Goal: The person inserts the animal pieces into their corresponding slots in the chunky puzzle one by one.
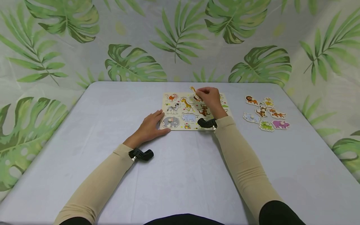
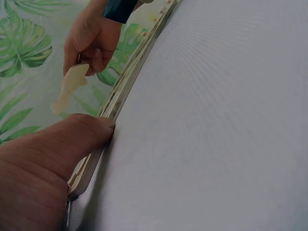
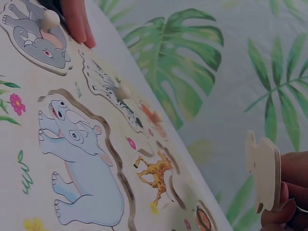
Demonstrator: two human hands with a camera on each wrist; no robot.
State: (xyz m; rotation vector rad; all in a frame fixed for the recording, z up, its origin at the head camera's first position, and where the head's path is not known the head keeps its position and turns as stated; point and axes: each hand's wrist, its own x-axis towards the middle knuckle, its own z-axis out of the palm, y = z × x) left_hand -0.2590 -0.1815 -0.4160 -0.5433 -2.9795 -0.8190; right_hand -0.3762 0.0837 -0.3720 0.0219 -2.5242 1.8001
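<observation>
A person's left hand point(image 1: 152, 125) lies flat with straight fingers on the near left corner of an animal puzzle board point(image 1: 180, 120), steadying it on the surface point(image 1: 180, 175), while the right hand point(image 1: 209, 97) pinches a lifted wooden animal piece point(image 1: 194, 92) above the board's far side.

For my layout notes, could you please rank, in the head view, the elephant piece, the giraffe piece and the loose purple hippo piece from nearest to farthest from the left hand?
1. Elephant piece, in the puzzle board's near left corner, right beside the left hand.
2. Giraffe piece, mid-board, farther back.
3. Purple hippo piece, lying loose on the table far to the right.
</observation>
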